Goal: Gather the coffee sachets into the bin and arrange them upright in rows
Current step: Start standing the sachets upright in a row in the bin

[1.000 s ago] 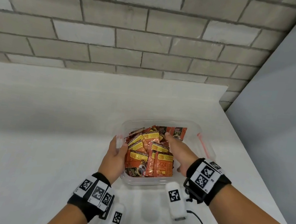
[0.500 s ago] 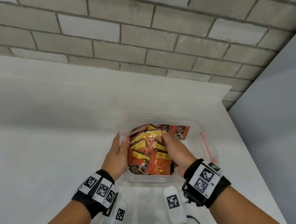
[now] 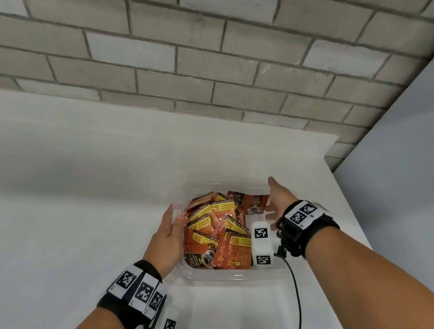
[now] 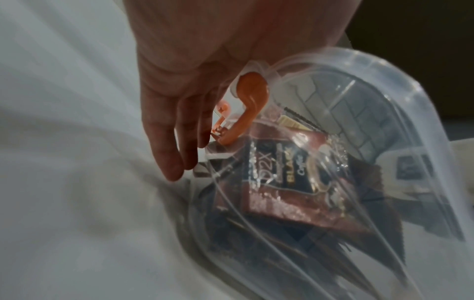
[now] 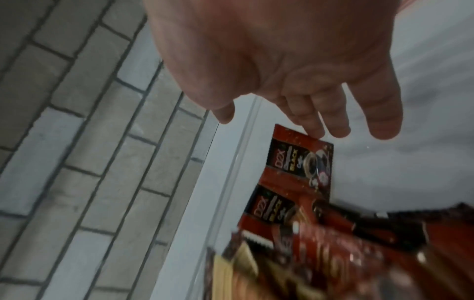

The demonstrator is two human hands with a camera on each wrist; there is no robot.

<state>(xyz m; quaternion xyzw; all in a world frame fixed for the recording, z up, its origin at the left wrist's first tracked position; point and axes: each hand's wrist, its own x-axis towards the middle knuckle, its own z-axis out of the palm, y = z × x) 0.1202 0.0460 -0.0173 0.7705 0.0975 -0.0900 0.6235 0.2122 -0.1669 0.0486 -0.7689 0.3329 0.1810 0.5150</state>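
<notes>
A clear plastic bin (image 3: 222,279) sits on the white table, holding several red and yellow coffee sachets (image 3: 218,228) in a loose, leaning heap. Two sachets (image 5: 300,162) stand against its far wall. My left hand (image 3: 175,222) lies flat against the outside of the bin's left wall, fingers (image 4: 177,142) straight, beside an orange latch (image 4: 251,97). A sachet (image 4: 282,172) shows through that wall. Over the far right corner my right hand (image 3: 272,199) is spread and holds nothing. In the right wrist view my right hand's fingertips (image 5: 315,130) are at a standing sachet's top edge.
The table (image 3: 64,227) ends at a brick wall (image 3: 196,65) behind and drops off on the right beside a grey panel (image 3: 417,163). A black cable (image 3: 297,299) runs from my right wrist across the table near the bin's front right corner.
My right hand has left the middle of the sachet heap and moved up to the bin's far right corner, fingers spread. My left hand stays on the left wall.
</notes>
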